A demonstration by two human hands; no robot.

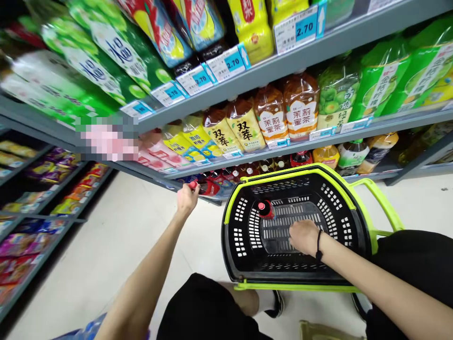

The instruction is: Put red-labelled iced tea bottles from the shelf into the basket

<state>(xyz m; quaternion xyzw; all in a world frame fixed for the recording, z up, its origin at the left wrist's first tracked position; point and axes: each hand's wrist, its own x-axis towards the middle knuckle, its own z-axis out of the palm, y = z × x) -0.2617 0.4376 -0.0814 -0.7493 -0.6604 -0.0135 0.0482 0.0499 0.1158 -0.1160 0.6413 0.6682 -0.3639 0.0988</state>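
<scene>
My left hand (187, 199) reaches to the lower edge of the shelf. Its fingers are closed around the neck of a dark cola bottle (208, 188) with a red cap and red label, tilted on its side. Over the shopping basket (244, 264), black with lime-green rims, hangs my right hand (303, 236), a dark band on its wrist. Its fingers curl downward, and anything inside them is hidden from view. A small dark bottle (266, 209) with a pinkish-red cap and red label is in the basket, left of my right hand.
Shelves (247, 78) of bottled drinks with price tags run across the front. Packaged snacks (38, 243) fill a shelf on the left. The basket's green handle (384, 203) sticks out to the right. My knees (205, 311) and the pale floor (138, 236) lie below.
</scene>
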